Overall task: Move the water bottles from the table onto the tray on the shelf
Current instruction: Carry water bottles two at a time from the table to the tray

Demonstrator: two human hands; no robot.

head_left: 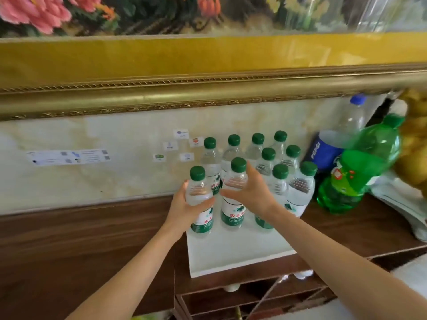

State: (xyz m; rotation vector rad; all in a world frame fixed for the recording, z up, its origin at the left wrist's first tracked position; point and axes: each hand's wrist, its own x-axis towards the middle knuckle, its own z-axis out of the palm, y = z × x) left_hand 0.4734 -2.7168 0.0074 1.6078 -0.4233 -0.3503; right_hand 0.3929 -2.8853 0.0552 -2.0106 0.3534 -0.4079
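A white tray lies on the brown wooden shelf and carries several clear water bottles with green caps, standing upright in rows. My left hand is wrapped around the front-left bottle, whose base is at the tray's left edge. My right hand grips the upper body of the front-middle bottle, which stands on the tray. Both arms reach in from below. The table is out of view.
Right of the tray stand a blue Pepsi bottle, a tilted green soda bottle and a clear bottle with a blue cap. A gilt picture frame overhangs the shelf. Small stickers dot the wall. Yellow items crowd the far right.
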